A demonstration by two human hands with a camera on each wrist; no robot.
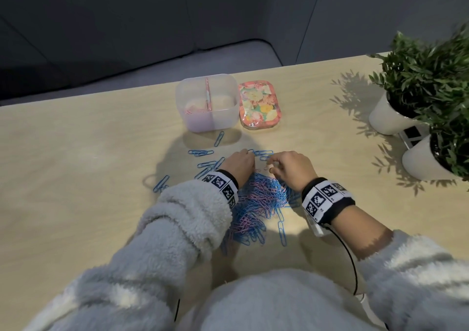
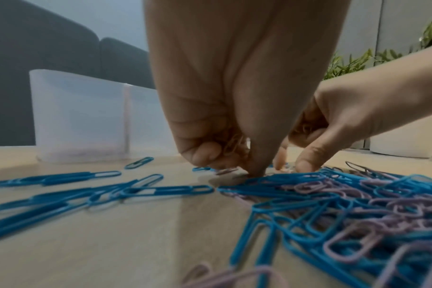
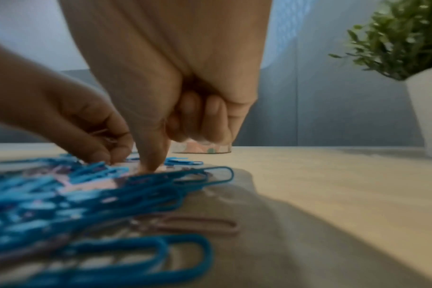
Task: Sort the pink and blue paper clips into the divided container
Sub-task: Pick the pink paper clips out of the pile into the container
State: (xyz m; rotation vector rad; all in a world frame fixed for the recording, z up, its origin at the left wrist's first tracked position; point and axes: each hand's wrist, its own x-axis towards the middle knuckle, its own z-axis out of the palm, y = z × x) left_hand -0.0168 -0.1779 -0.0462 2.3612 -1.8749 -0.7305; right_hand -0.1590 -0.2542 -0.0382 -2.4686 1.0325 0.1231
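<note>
Blue and pink paper clips (image 1: 261, 201) lie heaped on the pale wooden table (image 1: 76, 178), nearest the person, between two fleecy grey sleeves (image 1: 182, 219) and the marker-patterned wristbands (image 1: 322, 198). Just past the heap both hands work at its far edge, close together. The left hand (image 1: 239, 164) has its fingers curled round a small bunch of pink clips (image 2: 234, 144), seen from the left wrist, while one fingertip (image 2: 257, 171) presses down on the table. The right hand (image 1: 291, 167) has its outer fingers folded into the palm and its thumb and forefinger reaching down among the clips; whether they pinch one I cannot tell. Loose blue clips (image 1: 200, 152) are scattered to the left of the hands and beyond them. Further off stands the translucent divided container (image 1: 208, 117), with some pink clips in its left compartment. A floral tin (image 1: 258, 104) sits just beside it on the right. Two potted plants (image 1: 426, 76) in white pots stand well apart at the far right edge
</note>
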